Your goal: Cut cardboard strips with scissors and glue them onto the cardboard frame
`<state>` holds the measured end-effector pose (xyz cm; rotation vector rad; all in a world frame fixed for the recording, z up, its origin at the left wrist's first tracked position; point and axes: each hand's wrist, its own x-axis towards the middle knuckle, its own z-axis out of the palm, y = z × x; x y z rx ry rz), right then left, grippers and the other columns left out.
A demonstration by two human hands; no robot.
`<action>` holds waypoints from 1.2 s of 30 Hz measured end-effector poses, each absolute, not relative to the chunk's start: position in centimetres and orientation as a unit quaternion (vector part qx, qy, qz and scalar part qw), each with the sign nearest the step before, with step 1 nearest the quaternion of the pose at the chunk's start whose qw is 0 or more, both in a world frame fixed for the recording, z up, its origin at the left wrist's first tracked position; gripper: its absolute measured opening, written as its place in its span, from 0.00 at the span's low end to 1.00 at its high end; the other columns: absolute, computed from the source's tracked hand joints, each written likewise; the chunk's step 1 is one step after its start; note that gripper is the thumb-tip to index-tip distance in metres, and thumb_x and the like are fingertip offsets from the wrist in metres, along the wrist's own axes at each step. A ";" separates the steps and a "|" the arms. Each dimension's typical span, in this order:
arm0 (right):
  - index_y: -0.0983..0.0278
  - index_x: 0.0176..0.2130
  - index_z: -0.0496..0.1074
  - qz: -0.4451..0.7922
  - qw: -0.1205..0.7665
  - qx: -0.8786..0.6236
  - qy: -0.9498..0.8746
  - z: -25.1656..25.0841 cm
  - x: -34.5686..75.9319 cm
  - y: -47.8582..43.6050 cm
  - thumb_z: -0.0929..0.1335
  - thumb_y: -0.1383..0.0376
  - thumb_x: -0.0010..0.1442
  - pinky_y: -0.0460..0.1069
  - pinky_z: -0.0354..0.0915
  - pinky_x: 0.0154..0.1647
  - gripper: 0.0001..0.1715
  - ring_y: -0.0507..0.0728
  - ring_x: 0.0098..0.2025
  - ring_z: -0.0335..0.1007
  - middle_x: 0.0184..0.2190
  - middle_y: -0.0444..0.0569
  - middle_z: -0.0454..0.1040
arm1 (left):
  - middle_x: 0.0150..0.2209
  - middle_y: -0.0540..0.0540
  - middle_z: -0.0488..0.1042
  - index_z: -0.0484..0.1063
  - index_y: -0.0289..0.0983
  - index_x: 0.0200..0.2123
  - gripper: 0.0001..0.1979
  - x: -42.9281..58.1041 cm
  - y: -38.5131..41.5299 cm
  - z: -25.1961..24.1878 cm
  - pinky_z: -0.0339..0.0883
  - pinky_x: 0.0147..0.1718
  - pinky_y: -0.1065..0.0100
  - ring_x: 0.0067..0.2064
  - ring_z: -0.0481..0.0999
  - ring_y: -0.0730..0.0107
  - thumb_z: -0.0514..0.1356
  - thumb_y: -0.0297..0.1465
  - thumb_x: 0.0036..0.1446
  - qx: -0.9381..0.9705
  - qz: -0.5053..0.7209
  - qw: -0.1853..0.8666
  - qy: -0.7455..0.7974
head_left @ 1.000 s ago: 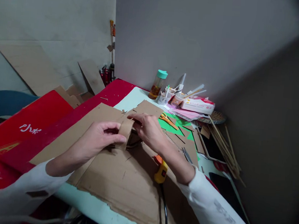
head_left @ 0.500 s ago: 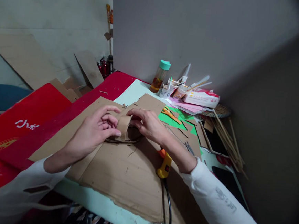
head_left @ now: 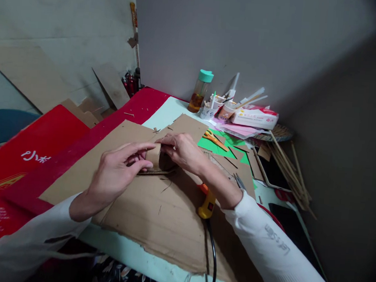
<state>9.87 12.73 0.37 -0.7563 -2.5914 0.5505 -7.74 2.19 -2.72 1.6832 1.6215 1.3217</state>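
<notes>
Between my hands, a curved cardboard strip (head_left: 153,156) stands upright on a flat cardboard base (head_left: 154,172). My left hand (head_left: 121,166) grips the strip's left side, fingertips at its upper edge and thumb near its lower part. My right hand (head_left: 182,153) pinches the strip at its upper right; some of its fingertips are hidden behind the strip. Under this piece lies a large cardboard sheet (head_left: 156,216). A yellow and orange corded tool (head_left: 207,205), perhaps a glue gun, rests below my right forearm, partly covered by it.
Orange scissors (head_left: 216,140) lie on green paper among cardboard scraps. Grey-tipped pliers or tweezers (head_left: 238,180) sit by my right forearm. Behind stand a bottle with a teal lid (head_left: 201,92), cups of sticks (head_left: 226,111) and a tissue pack (head_left: 256,117). Wooden sticks (head_left: 287,175) lie at right.
My left fingers have closed in on the strip's upper edge, and my right hand has shifted slightly left along it. The strip now looks narrower and more covered by my hands.
</notes>
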 end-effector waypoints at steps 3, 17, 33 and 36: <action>0.66 0.40 0.83 0.193 0.186 -0.265 -0.926 0.4 9.6 12.8 0.65 0.78 0.62 0.47 0.63 0.40 0.18 0.55 0.37 0.75 0.36 0.52 0.82 | 0.39 0.51 0.77 0.79 0.44 0.49 0.15 -7.9 2.2 -3.3 0.71 0.40 0.67 0.36 0.75 0.69 0.67 0.33 0.58 0.623 0.472 0.195 0.592; 0.66 0.51 0.78 0.139 0.171 -0.263 -0.939 -0.5 9.7 12.1 0.62 0.83 0.64 0.53 0.65 0.51 0.25 0.60 0.48 0.70 0.44 0.54 0.79 | 0.33 0.52 0.72 0.73 0.41 0.54 0.19 -8.5 2.3 -3.0 0.68 0.36 0.69 0.35 0.73 0.68 0.65 0.31 0.58 0.658 0.403 0.218 0.597; 0.66 0.46 0.75 0.184 0.103 -0.348 -0.913 -1.4 11.1 10.4 0.69 0.62 0.70 0.56 0.75 0.44 0.09 0.57 0.42 0.77 0.43 0.49 0.78 | 0.51 0.38 0.76 0.69 0.38 0.60 0.22 -11.0 1.8 -3.5 0.63 0.56 0.50 0.54 0.71 0.49 0.60 0.32 0.64 0.743 0.322 0.063 0.584; 0.66 0.47 0.75 0.201 0.114 -0.398 -0.888 -1.5 11.6 9.0 0.69 0.62 0.71 0.54 0.75 0.41 0.10 0.56 0.38 0.77 0.40 0.47 0.78 | 0.51 0.36 0.75 0.70 0.37 0.59 0.22 -11.2 2.1 -3.9 0.63 0.57 0.45 0.55 0.71 0.45 0.60 0.35 0.64 0.712 0.339 0.100 0.606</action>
